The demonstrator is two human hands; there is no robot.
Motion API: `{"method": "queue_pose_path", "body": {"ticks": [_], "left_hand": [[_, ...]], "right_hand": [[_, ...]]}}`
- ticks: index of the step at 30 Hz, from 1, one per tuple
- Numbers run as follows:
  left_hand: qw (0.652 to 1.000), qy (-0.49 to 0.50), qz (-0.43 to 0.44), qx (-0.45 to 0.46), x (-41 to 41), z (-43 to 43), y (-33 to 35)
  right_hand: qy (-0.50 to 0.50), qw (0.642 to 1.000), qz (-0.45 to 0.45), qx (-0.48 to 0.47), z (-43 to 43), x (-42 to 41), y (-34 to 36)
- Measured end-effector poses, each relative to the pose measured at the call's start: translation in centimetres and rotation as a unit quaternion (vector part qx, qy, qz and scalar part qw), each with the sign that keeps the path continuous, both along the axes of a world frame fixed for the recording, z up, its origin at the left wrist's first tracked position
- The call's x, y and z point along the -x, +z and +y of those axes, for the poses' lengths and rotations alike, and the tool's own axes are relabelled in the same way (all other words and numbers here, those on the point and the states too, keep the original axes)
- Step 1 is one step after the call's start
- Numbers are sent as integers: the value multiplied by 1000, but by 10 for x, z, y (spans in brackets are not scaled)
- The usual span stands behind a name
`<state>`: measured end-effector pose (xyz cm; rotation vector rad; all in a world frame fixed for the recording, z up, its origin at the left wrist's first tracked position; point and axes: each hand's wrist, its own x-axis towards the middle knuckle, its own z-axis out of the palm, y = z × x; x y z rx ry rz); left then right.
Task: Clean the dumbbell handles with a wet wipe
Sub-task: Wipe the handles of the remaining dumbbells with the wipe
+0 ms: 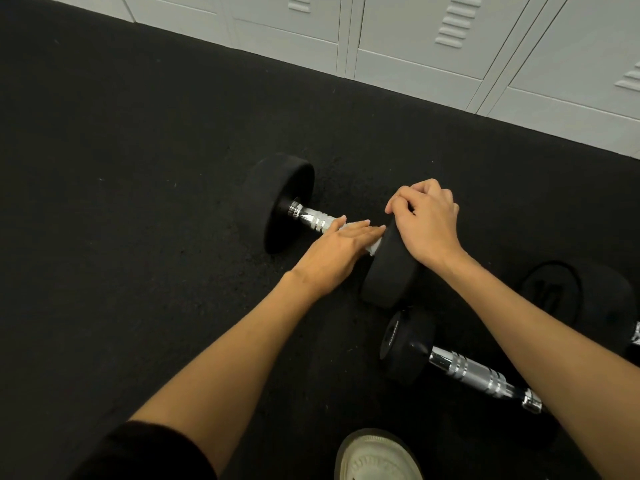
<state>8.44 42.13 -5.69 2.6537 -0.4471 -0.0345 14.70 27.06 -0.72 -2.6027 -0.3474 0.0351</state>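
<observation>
A black dumbbell [287, 202] with a chrome handle [311, 218] lies on the dark rubber floor. My left hand [332, 254] lies along the handle with straight fingers, pressing a white wet wipe [373, 249] against it. Only small bits of the wipe show under the fingers. My right hand [427, 226] curls over the top of the dumbbell's near weight head [388, 278] and holds it.
A second dumbbell [474, 372] lies close on the right, partly under my right forearm. A third one marked 10 [550, 292] lies at the right edge. My white shoe [377, 459] is at the bottom. Pale lockers [415, 46] line the far side.
</observation>
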Motion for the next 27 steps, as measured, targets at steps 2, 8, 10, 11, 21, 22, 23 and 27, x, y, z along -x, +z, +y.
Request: {"method": "queue_pose_path", "body": {"ticks": [2, 8, 10, 11, 21, 22, 23, 27], "left_hand": [[999, 6, 28, -15, -12, -3, 9], [971, 68, 177, -145, -56, -23, 25], [976, 61, 172, -120, -55, -23, 22], [983, 50, 151, -89, -48, -20, 19], [1000, -6, -13, -16, -1, -1, 2], [1000, -1, 14, -17, -12, -3, 4], [999, 5, 38, -24, -20, -6, 7], [998, 4, 32, -45, -25, -11, -1]], "right_hand": [[6, 1000, -3, 6, 0, 1, 0], [11, 1000, -4, 2, -1, 2, 0], [12, 1000, -2, -1, -2, 1, 0], [13, 1000, 0, -3, -2, 0, 0], [10, 1000, -21, 6, -1, 3, -1], [11, 1000, -19, 7, -1, 3, -1], [12, 1000, -18, 7, -1, 3, -2], [11, 1000, -9, -5, -3, 0, -2]]}}
